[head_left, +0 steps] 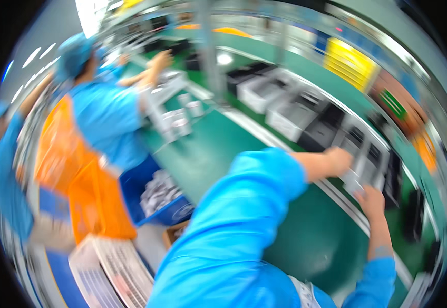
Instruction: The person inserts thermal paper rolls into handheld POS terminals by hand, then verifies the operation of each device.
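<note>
Both my arms, in blue sleeves, reach over to the right side of the green work surface. My left hand (339,161), its fingers bent and blurred, grips the left side of a light grey open box (354,177). On the same box's near end, my right hand (372,201) has its fingers closed at the edge. Motion smears the fingertips and what lies in the box. A similar grey box (371,165) with a dark item in it stands close beside it, and a black box (393,177) is just right of that.
More white boxes (291,117) and black ones line the green belt beyond a pale rail (254,134). A metal post (210,56) rises ahead. A co-worker in blue and orange (92,138) works at left, by a blue bin (151,213) of small pale parts. Yellow crates (351,62) stand behind.
</note>
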`<state>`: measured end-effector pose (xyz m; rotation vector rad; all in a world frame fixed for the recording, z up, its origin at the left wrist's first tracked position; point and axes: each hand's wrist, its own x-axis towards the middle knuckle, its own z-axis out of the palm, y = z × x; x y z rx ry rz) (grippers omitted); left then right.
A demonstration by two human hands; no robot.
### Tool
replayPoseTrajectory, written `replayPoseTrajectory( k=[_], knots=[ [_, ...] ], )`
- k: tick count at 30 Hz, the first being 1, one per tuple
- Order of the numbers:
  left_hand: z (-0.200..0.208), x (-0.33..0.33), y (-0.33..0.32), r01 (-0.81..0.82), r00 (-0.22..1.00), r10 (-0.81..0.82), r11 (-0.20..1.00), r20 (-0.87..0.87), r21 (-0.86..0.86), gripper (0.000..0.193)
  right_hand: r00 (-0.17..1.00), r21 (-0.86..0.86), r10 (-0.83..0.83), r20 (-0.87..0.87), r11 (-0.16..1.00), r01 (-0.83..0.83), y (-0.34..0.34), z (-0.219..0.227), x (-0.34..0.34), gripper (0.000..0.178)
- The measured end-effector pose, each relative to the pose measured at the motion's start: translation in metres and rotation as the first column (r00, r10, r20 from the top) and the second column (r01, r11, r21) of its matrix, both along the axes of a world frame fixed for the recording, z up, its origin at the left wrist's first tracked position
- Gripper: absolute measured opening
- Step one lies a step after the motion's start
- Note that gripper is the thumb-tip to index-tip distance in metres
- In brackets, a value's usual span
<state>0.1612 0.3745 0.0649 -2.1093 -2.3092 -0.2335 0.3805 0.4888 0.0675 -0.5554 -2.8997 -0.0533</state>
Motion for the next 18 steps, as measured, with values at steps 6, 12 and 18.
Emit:
replayPoseTrajectory(
  k=[6,12,18],
  knots=[
    [0.025,0.021,-0.041,0.254,0.956,-0.216,0.947,-0.197,0.198,0.011,0.956,0.063,0.258,-0.14,0.966,-0.251,-0.019,0.02,0.031,0.027],
    [0.093,0.107,-0.141,0.383,0.918,-0.35,0.902,-0.185,0.197,0.014,0.943,0.144,0.31,-0.125,0.946,-0.292,-0.102,0.081,0.12,0.02],
    [0.062,0.144,-0.272,0.34,0.933,-0.357,0.919,0.055,0.198,0.018,0.902,-0.067,0.43,0.036,0.902,-0.427,-0.21,0.073,0.136,0.014]
  ],
)
